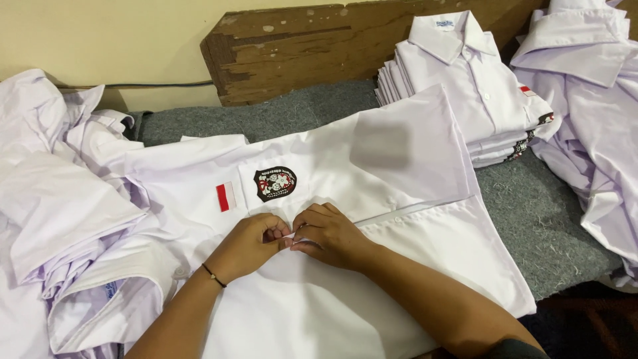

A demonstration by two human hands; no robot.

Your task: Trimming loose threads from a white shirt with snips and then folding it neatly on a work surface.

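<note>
With the white shirt (pixel 345 199) spread flat, left hand (pixel 249 242) and right hand (pixel 332 234) meet, each grip pinched on its placket; folded stack (pixel 478 93) far right.

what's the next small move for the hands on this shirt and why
Probably finish closing the button they pinch, then shift along the placket to the next one. Both the left hand and right hand meet fingertip to fingertip on the front edge of the white shirt, which lies flat on the grey mat. Beside the right hand the placket looks open. The button itself is hidden by the fingers.
</note>
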